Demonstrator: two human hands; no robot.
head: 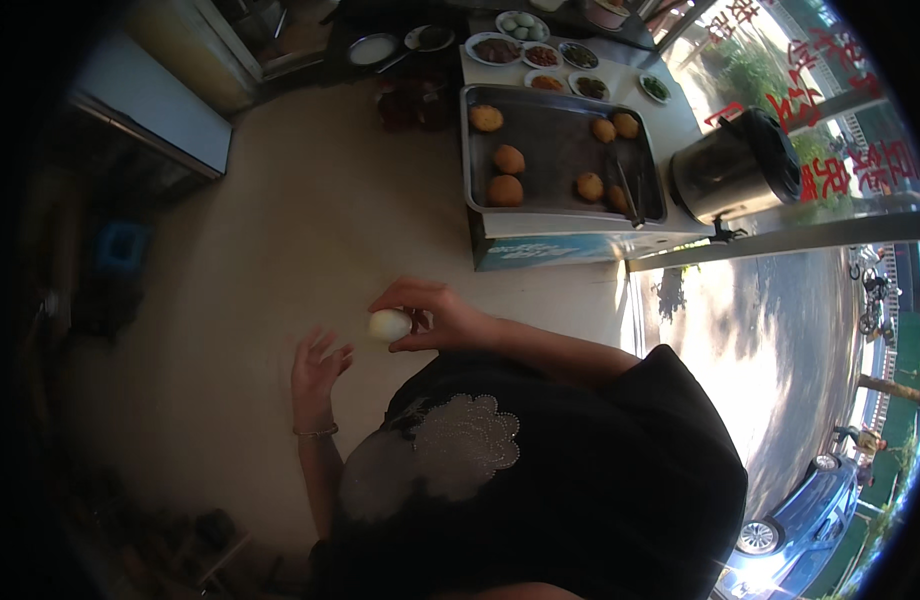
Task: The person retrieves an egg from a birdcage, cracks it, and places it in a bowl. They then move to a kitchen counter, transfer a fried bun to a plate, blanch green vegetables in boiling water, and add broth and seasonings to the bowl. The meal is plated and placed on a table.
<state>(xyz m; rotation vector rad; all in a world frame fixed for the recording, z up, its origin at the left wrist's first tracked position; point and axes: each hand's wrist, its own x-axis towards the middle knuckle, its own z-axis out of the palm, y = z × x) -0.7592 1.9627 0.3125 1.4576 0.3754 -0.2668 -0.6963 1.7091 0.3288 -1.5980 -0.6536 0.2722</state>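
Note:
A pale, smooth, oval thing that looks like a peeled boiled egg [390,325] is pinched in the fingers of my right hand [441,319], in front of my black shirt. Just left of it, my left hand [317,367] is raised with its fingers apart and slightly blurred, holding nothing. A bracelet circles the left wrist. Both hands are above the bare-looking light floor, short of the counter.
Ahead to the right, a steel tray [561,210] with several round browned buns [505,191] and tongs [629,191] covers the counter. Behind it stand small dishes [542,55] of food and a plate of eggs [521,26]. A steel urn [734,169] stands by the window.

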